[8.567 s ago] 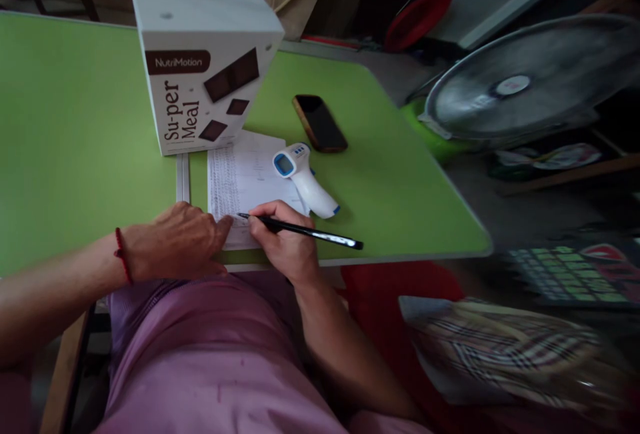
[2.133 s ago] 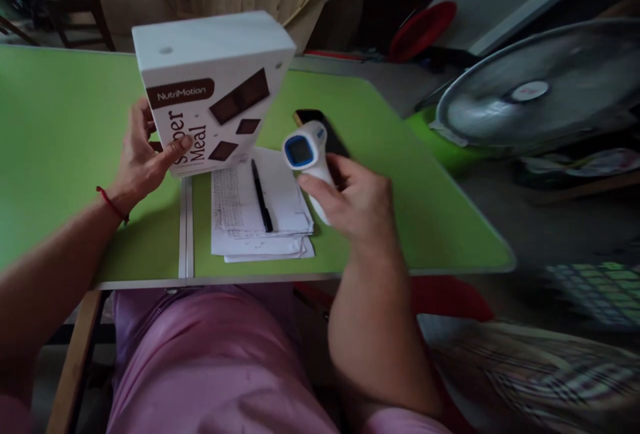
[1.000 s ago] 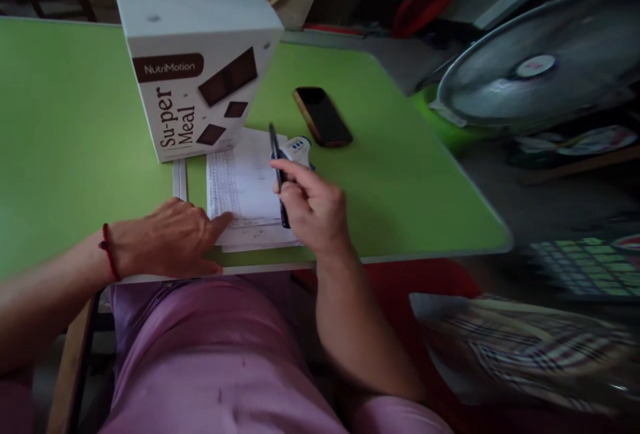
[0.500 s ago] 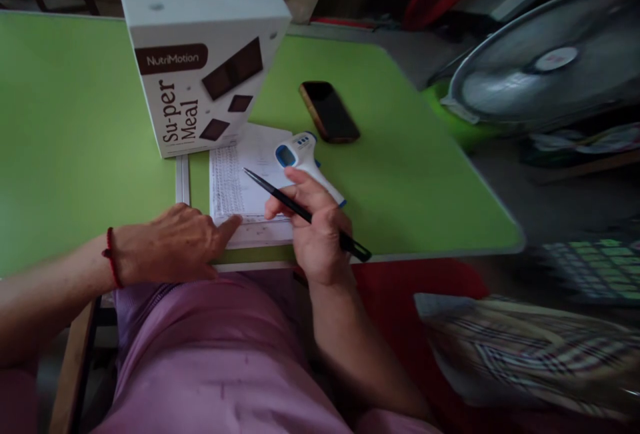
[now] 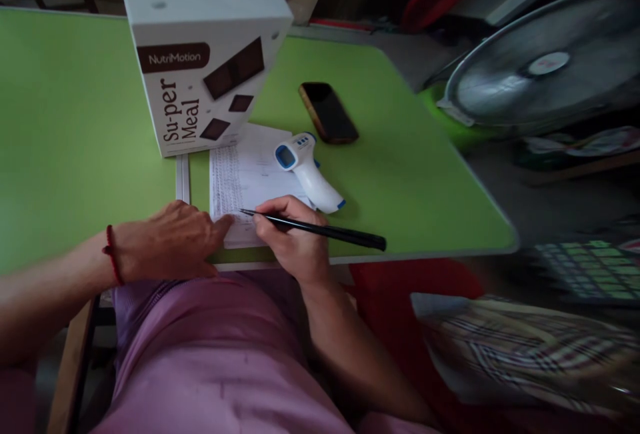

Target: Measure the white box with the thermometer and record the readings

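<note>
My right hand [image 5: 297, 237] holds a black pen [image 5: 340, 233] between thumb and fingers. Its tip is at the handwritten lines on a white notebook [image 5: 265, 177]. At the notebook's lower left, my left hand [image 5: 175, 237] lies with one digit stretched onto the page and its other fingers loosely bent; nothing is in it, and a red bracelet circles the wrist. A white and blue infrared thermometer [image 5: 313, 177] lies partly on the notebook's right side, just beyond my right hand.
Behind the notebook stands a tall white NutriMotion box [image 5: 200, 74]. A dark phone [image 5: 329, 113] lies further back on the green table [image 5: 425, 201]. Off the table to the right are a large round metal lid [image 5: 525, 54] and a checked bag [image 5: 525, 354].
My right hand has turned and lowered the pen, bringing its tip down the page towards my left hand. The fingers have closed into a writing grip. My left hand has barely shifted.
</note>
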### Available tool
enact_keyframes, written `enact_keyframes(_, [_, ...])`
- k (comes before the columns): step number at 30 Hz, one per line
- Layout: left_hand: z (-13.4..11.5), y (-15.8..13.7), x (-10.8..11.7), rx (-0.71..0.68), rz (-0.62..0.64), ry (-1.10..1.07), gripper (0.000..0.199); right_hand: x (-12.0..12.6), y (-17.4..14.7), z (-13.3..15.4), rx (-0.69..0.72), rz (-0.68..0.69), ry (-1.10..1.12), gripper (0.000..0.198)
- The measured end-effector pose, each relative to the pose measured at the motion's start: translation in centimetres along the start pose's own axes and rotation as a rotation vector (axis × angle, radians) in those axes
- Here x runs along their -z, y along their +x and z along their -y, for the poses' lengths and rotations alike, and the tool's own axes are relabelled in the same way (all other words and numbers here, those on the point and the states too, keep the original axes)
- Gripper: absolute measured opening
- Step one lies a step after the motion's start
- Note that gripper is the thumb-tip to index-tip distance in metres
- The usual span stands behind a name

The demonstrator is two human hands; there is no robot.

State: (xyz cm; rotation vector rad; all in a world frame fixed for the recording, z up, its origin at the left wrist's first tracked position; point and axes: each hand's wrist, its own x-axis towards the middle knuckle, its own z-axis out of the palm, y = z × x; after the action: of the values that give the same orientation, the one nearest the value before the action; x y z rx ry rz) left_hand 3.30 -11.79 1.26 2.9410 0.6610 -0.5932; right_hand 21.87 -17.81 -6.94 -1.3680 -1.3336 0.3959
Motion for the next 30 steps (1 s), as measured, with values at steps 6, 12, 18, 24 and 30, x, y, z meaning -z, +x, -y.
enact_keyframes(6, [-0.06,-0.06,0.28,-0.004,0.009,0.005,0.061,0.03,0.21,-0.53,0.055,0.030,-0.095,0.011])
enact_keyframes(12, [-0.15,0.02,0.46,-0.002,0.026,0.013,0.063,0.06,0.07,-0.91,0.105,0.038,-0.131,0.010])
enact_keyframes(18, [-0.17,-0.11,0.41,-0.005,0.021,0.024,0.067,-0.01,0.01,-1.07,0.150,0.034,-0.135,0.011])
enact_keyframes(24, [-0.16,0.03,0.42,-0.009,0.019,0.013,0.065,-0.07,0.03,-0.96,0.154,0.027,-0.132,0.012])
enact_keyframes(30, [-0.04,-0.10,0.27,-0.010,0.006,0.011,0.066,0.08,0.10,-0.91,0.106,0.050,-0.144,0.012])
